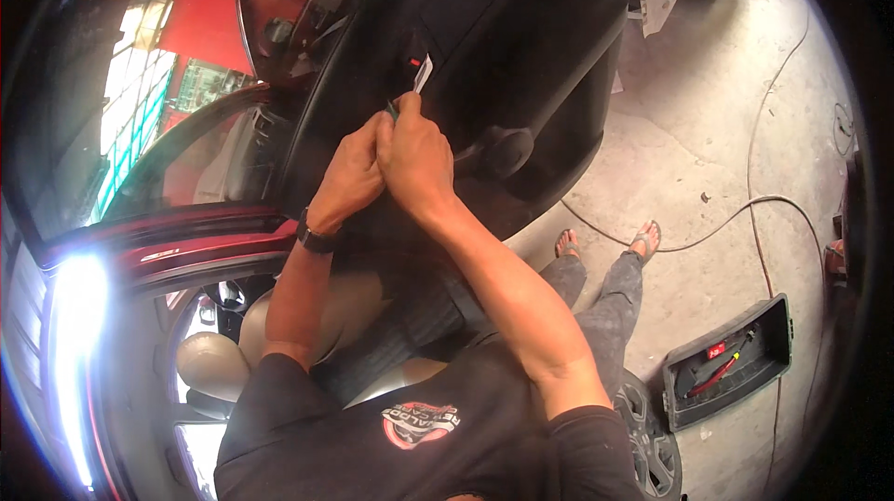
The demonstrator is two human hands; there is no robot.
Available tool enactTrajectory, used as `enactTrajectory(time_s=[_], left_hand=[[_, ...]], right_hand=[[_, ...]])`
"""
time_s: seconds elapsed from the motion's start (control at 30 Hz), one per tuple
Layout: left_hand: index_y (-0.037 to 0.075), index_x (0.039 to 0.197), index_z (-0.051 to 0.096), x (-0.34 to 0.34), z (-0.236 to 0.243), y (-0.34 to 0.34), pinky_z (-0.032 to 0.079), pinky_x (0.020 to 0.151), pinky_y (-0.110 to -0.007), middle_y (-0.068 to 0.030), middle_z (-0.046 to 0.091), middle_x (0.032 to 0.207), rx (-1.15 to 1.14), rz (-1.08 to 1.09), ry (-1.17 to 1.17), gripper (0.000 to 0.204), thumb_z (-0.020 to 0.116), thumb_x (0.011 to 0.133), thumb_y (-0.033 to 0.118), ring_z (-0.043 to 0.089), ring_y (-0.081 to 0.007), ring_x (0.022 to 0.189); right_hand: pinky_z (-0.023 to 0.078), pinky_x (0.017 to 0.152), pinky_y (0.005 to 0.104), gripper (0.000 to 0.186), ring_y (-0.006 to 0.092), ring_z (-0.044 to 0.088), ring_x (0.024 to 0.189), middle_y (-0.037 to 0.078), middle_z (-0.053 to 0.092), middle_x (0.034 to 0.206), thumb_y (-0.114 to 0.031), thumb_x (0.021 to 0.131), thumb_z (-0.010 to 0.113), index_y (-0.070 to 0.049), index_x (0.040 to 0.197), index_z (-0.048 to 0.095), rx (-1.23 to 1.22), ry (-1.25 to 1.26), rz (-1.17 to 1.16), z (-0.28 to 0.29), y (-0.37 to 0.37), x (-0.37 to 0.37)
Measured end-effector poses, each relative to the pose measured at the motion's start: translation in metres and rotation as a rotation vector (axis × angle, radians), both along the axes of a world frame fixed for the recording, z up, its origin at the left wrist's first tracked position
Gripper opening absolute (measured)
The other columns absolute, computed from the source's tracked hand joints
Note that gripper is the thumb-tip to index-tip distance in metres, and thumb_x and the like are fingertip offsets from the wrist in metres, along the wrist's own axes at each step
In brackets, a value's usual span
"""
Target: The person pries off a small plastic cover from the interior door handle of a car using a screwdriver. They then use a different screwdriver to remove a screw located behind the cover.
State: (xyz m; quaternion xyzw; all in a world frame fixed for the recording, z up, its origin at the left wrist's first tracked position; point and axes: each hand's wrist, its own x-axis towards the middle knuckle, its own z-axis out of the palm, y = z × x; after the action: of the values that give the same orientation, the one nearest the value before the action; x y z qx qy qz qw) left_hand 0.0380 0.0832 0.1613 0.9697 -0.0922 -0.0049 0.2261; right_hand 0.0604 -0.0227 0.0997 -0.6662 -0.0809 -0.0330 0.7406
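Matt plastic-looking door panel (521,45), glossy painted bodywork (186,248), rough concrete floor (689,152), dull plastic bin (736,396), matt cloth shirt (354,464).

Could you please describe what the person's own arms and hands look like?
The left hand and right hand are ungloved. A dark band, perhaps a watch, circles the left wrist; none shows on the right. Short black sleeves leave the forearms bare.

A black, emblem-printed T-shirt (345,440), dark wristband (314,238) and grey trousers (615,307) are worn.
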Motion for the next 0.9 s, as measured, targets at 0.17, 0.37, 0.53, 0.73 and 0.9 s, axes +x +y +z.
enactTrajectory(time_s=[0.17, 0.37, 0.53, 0.73, 0.9], left_hand=[[0.002, 0.109, 0.059, 0.001, 0.002, 0.010, 0.046, 0.073, -0.027, 0.0040, 0.061, 0.090, -0.314, 0.000, 0.170, 0.020, 0.057, 0.104, 0.021, 0.051, -0.0065, 0.082], [0.003, 0.110, 0.065, 0.010, 0.024, 0.018, 0.044, 0.069, -0.021, 0.0070, 0.061, 0.092, -0.457, 0.034, 0.475, 0.027, 0.058, 0.105, 0.029, 0.051, -0.0016, 0.082], [0.004, 0.104, 0.067, 0.014, 0.030, 0.028, 0.041, 0.061, -0.021, 0.0069, 0.061, 0.083, -0.446, -0.037, 0.548, 0.027, 0.058, 0.105, 0.030, 0.050, -0.0013, 0.070], [0.001, 0.108, 0.067, 0.014, 0.028, 0.034, 0.043, 0.066, -0.021, 0.0073, 0.060, 0.086, -0.430, -0.083, 0.536, 0.027, 0.054, 0.107, 0.025, 0.050, -0.0015, 0.076], [0.002, 0.109, 0.067, 0.020, 0.014, 0.044, 0.044, 0.070, -0.022, 0.0076, 0.061, 0.088, -0.417, -0.157, 0.450, 0.028, 0.053, 0.107, 0.026, 0.051, -0.0016, 0.079]], right_hand=[[0.052, 0.076, 0.0566, 0.030, 0.0500, 0.068, 0.082, 0.032, 0.068, 0.082, -0.021, 0.099, 0.052, 0.006, 0.111, 0.052, -0.035, -0.011, 0.011, 0.009, -0.002, 0.000], [0.052, 0.077, 0.0558, 0.030, 0.0488, 0.068, 0.084, 0.030, 0.069, 0.084, -0.022, 0.101, 0.051, 0.006, 0.111, 0.052, -0.085, 0.016, 0.013, 0.014, -0.002, 0.003], [0.052, 0.078, 0.0552, 0.029, 0.0477, 0.069, 0.085, 0.030, 0.069, 0.085, -0.023, 0.101, 0.051, 0.004, 0.111, 0.053, -0.110, 0.061, 0.014, 0.018, -0.002, 0.002], [0.052, 0.077, 0.0549, 0.029, 0.0479, 0.069, 0.085, 0.030, 0.069, 0.086, -0.024, 0.101, 0.051, 0.003, 0.110, 0.053, -0.203, 0.049, -0.045, 0.025, 0.003, 0.001], [0.052, 0.076, 0.0551, 0.029, 0.0482, 0.069, 0.085, 0.030, 0.069, 0.085, -0.024, 0.101, 0.051, 0.003, 0.109, 0.053, -0.240, 0.047, -0.082, 0.027, 0.007, 0.004]])
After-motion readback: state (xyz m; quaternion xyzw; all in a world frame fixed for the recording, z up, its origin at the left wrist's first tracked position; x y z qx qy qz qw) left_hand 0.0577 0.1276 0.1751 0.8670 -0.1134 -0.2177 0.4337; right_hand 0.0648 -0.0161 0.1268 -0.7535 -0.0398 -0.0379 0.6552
